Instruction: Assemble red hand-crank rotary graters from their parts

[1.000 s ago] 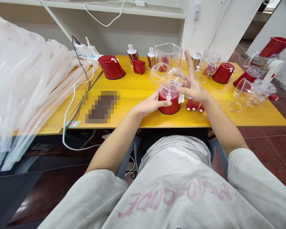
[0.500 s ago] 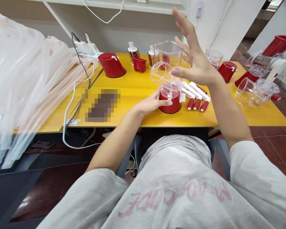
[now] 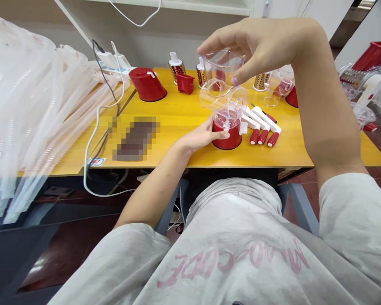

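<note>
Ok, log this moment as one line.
left hand: holding round glossy red base | right hand: at top of clear plastic housing, contact unclear | housing: atop base

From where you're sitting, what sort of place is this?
Likely a small workshop or workroom, judging by the parts on a yellow table: three red-gripped white cranks lying together, perforated metal drums standing behind, and a clear plastic housing on a red base.
</note>
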`<state>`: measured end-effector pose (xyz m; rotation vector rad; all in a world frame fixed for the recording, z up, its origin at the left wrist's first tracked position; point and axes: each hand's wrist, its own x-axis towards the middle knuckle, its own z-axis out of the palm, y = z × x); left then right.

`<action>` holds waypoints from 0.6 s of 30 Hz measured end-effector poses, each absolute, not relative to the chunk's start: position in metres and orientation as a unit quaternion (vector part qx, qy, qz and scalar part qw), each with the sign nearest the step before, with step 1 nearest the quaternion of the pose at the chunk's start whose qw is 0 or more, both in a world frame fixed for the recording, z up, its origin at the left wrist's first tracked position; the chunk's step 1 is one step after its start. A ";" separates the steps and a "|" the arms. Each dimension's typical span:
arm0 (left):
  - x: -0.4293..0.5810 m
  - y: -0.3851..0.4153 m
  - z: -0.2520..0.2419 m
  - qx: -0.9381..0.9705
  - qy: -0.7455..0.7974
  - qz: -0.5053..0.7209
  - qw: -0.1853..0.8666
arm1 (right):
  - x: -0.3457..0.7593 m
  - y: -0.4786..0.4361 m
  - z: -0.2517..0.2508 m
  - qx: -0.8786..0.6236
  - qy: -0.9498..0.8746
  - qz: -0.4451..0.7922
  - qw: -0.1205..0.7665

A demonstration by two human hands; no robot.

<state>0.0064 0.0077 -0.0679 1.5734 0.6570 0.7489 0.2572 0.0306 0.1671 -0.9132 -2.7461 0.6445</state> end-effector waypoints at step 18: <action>0.006 0.007 -0.068 0.665 0.311 0.316 0.601 | 0.233 -0.005 0.175 -0.476 -0.876 0.062 0.051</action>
